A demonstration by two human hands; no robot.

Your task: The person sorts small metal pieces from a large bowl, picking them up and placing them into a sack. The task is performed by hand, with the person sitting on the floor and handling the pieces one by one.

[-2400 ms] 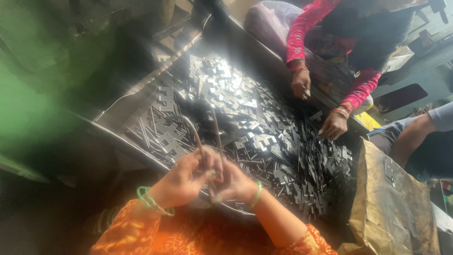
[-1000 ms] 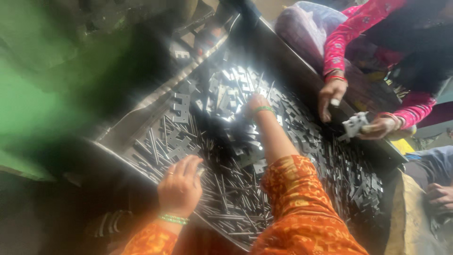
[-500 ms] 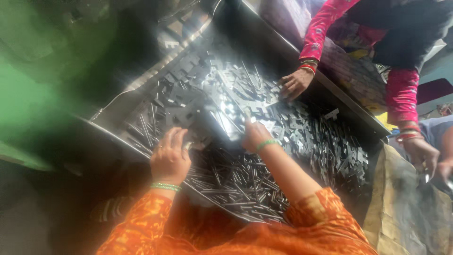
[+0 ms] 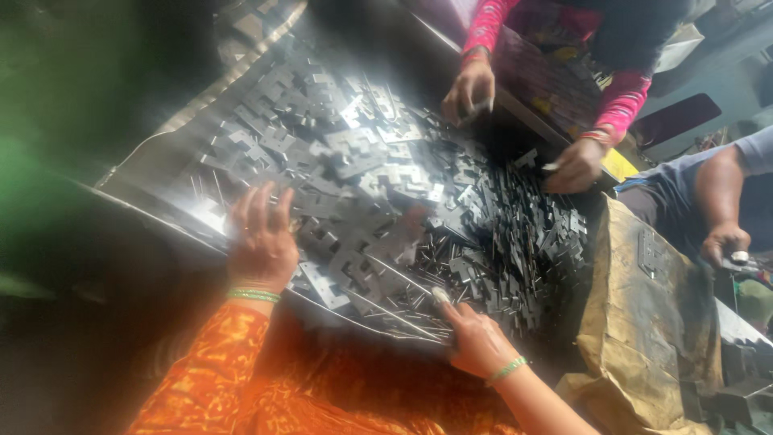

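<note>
A wide metal tray point(image 4: 165, 133) holds a heap of flat notched metal plates point(image 4: 354, 161) and several thin metal rods point(image 4: 403, 286). My left hand point(image 4: 262, 242), green bangle at the wrist, lies palm down with fingers spread on the plates at the tray's near left edge. My right hand point(image 4: 475, 338) rests at the near edge, its fingers pointing into the rods and small dark pieces point(image 4: 515, 242). Whether the right hand pinches a rod is not clear. Both arms wear orange sleeves.
A person in pink sleeves works across the tray, one hand point(image 4: 469, 89) holding a small plate, the other hand point(image 4: 576, 165) on the far right rim. Another person's arm point(image 4: 725, 234) is at the right. A brown sack point(image 4: 644, 322) sits beside the tray's right end.
My right hand has pulled back from the middle of the pile to the near edge. My left hand has stayed on the plates at the near left. The view has shifted slightly.
</note>
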